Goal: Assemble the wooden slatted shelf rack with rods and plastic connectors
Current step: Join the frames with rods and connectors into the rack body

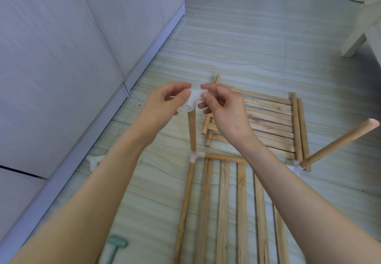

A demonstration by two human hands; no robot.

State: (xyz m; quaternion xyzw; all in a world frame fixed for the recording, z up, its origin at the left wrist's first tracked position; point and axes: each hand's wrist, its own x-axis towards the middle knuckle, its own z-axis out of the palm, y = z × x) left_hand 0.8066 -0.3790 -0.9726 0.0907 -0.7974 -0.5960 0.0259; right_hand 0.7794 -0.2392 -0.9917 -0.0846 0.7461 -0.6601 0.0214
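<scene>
A white plastic connector (192, 100) sits on top of an upright wooden rod (192, 131). My left hand (165, 105) pinches its left side and my right hand (222, 109) pinches its right side. The rod stands in a corner connector (196, 157) of a slatted panel (224, 206) lying on the floor. At the panel's right corner another connector (295, 167) holds a second rod (340, 143) that leans out to the right. A second slatted panel (272, 123) lies flat beyond my right hand.
A loose white connector (93, 160) lies on the floor at the left, partly behind my left forearm. A small green mallet (115, 247) lies at the bottom left. White cabinets (82, 47) stand along the left. A white furniture leg (353, 46) is at the right.
</scene>
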